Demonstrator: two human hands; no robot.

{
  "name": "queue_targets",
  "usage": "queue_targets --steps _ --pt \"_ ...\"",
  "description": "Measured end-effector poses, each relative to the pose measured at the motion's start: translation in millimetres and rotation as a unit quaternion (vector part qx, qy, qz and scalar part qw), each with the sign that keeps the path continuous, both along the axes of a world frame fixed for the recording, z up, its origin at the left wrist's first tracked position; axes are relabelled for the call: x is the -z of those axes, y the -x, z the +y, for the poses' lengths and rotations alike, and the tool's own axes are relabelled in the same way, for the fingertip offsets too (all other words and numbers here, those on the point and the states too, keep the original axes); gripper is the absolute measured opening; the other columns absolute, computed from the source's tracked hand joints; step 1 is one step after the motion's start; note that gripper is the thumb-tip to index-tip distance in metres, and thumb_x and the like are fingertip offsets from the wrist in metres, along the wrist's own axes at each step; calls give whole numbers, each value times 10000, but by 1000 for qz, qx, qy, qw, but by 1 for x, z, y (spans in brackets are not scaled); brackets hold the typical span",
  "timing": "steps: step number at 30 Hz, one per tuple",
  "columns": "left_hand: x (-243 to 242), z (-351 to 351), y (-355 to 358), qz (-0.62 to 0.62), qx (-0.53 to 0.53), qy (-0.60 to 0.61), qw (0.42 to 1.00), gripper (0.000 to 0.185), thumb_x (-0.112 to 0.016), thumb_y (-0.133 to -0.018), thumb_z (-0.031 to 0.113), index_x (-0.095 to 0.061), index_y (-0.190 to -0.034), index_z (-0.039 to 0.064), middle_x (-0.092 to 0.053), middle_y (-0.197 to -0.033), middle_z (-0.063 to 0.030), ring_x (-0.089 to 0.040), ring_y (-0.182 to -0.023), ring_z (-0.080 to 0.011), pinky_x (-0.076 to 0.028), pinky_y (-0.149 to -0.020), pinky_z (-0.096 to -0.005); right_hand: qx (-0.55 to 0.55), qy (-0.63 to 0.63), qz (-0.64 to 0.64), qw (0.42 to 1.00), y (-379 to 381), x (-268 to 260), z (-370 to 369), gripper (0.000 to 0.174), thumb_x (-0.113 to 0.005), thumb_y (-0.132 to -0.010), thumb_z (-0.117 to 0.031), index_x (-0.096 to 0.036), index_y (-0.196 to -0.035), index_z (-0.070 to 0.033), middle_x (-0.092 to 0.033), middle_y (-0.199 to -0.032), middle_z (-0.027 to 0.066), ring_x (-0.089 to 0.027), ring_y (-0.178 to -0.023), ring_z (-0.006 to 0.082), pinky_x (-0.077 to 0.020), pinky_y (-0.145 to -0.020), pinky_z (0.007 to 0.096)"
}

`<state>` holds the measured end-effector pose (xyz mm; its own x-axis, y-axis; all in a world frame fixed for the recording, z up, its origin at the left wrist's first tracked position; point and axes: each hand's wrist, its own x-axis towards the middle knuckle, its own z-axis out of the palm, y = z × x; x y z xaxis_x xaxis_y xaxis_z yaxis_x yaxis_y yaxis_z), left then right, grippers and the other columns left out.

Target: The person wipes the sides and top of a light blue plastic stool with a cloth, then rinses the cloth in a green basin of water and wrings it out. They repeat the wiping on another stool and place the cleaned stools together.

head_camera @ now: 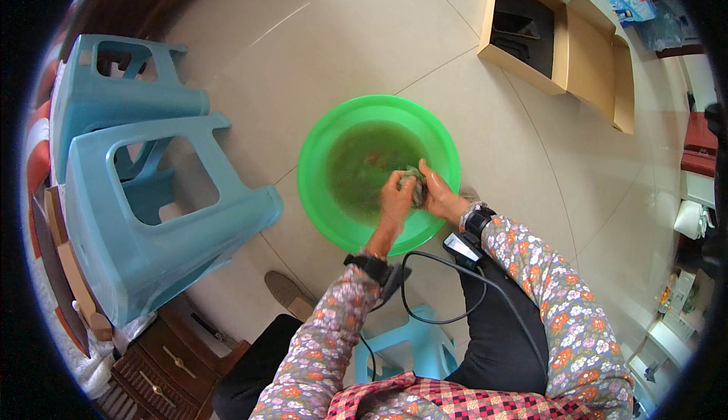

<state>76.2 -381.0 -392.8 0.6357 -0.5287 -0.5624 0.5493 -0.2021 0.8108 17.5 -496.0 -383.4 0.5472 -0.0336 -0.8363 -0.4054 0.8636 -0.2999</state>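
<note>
A round green plastic basin (318,209) stands on the tiled floor, holding murky brownish-green water. Over its right part, a wet, crumpled greyish-green thing (418,184), perhaps a cloth, is between my two hands. My left hand (396,195) grips it from the left with bent fingers. On its other side, my right hand (439,189) presses against it, thumb raised. A small reddish patch shows blurred in the water. Both wrists wear black straps with devices, and a black cable hangs between them.
Two blue plastic stools (170,238) lie on their sides at the left, above a brown wooden drawer cabinet (165,369). An open cardboard box (591,61) with black foam is at the upper right. Another light-blue stool (421,340) is beneath me, near my legs.
</note>
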Motion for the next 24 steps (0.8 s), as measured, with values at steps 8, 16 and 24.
queue_targets --steps 8,16,24 --pt "-35 -20 -42 -323 -44 -268 906 289 -636 -873 294 -579 -810 18 -619 -750 -176 -581 -662 -362 -450 -618 -468 48 91 -98 990 -16 -1 35 201 -522 -991 -215 -541 -1142 -84 -624 -1026 34 -592 -891 159 -520 -790 345" --pt "-50 -17 -4 -288 -93 -103 948 290 -631 -871 289 -564 -809 14 -598 -883 -193 -577 -788 -375 -442 -707 -474 117 -38 -111 986 -27 -14 17 346 -555 -977 -331 -524 -1210 -78 -618 -1105 59 -598 -981 180 -513 -875 384" --pt "-37 -7 -69 -274 -84 -263 921 253 -615 -893 246 -545 -814 16 -585 -868 -189 -598 -823 -350 -462 -728 -439 77 -91 -98 988 -37 -33 41 288 -490 -1008 -306 -562 -1155 -68 -630 -1092 66 -595 -956 200 -513 -857 367"
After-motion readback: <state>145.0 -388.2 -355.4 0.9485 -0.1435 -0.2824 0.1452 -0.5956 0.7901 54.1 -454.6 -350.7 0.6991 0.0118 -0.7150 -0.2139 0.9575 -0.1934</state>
